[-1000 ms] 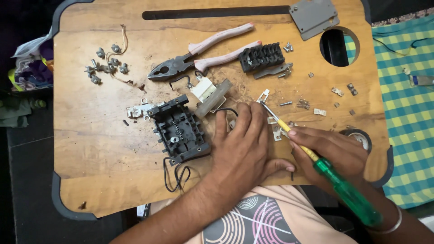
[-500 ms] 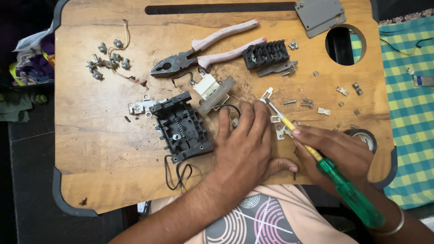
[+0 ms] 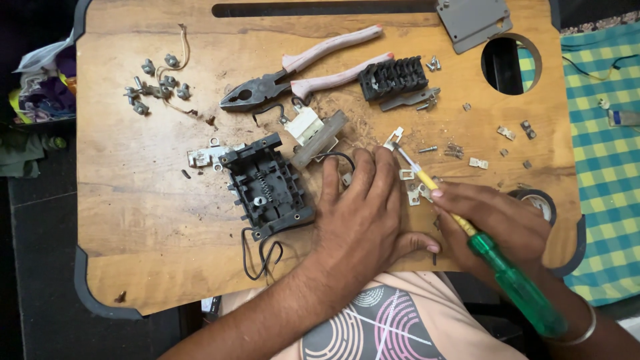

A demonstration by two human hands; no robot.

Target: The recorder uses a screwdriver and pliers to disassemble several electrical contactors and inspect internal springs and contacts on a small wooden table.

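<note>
A: Screwdriver (image 3: pixel 467 230) location? Grip?
B: Near right of surface (image 3: pixel 133 193); right hand (image 3: pixel 490 227) fingers clamped on yellow shaft. Left hand (image 3: pixel 363 213) laid flat, fingers apart.
A: Handling?
B: Judged light, stiff; smooth green handle is better gripped.

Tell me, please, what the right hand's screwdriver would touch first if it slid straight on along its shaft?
Probably the small metal bracket at its tip; the right hand aims the screwdriver up-left, though contact is unclear.

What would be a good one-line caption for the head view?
Left hand flat on a wooden board beside an opened black switch housing; right hand holds a green-handled screwdriver.
</note>
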